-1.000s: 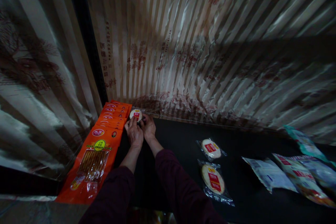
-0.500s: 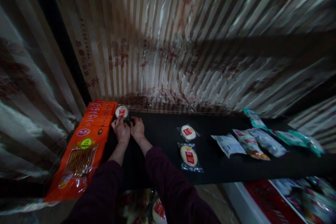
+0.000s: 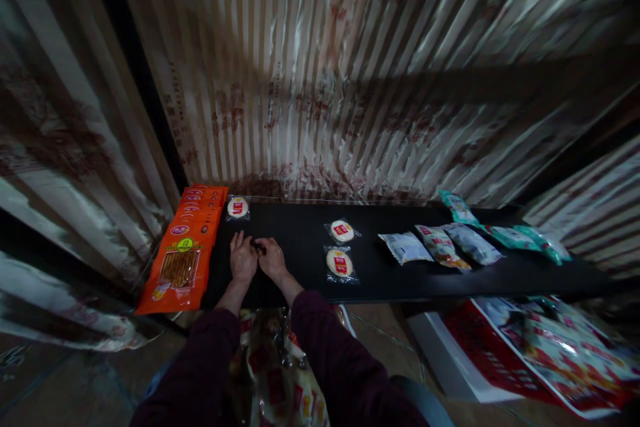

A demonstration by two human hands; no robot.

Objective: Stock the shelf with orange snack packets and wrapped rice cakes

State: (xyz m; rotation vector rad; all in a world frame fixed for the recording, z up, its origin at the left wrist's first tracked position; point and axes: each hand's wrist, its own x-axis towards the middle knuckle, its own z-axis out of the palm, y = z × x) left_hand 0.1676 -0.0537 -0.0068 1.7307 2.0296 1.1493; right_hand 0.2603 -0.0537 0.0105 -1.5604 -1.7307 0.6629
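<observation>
A long black shelf (image 3: pixel 380 280) spans before you; dark purple sleeves (image 3: pixel 345 367) partly hide plastic-bagged goods (image 3: pixel 273 373) below. Orange packets (image 3: pixel 187 237) overlap at left. Your left hand (image 3: pixel 243 260) and right hand (image 3: pixel 271 260) nearly meet, any pinch indistinct; beyond lies a clear-wrapped white disc (image 3: pixel 238 207).

Both hands (image 3: pixel 244 259) now off the round packet (image 3: pixel 239 207) beside the orange bags (image 3: pixel 181 260)

A pale, round, red-labelled cake (image 3: pixel 238 207) in clear wrap lies flat beside orange packets (image 3: pixel 183 250).
</observation>
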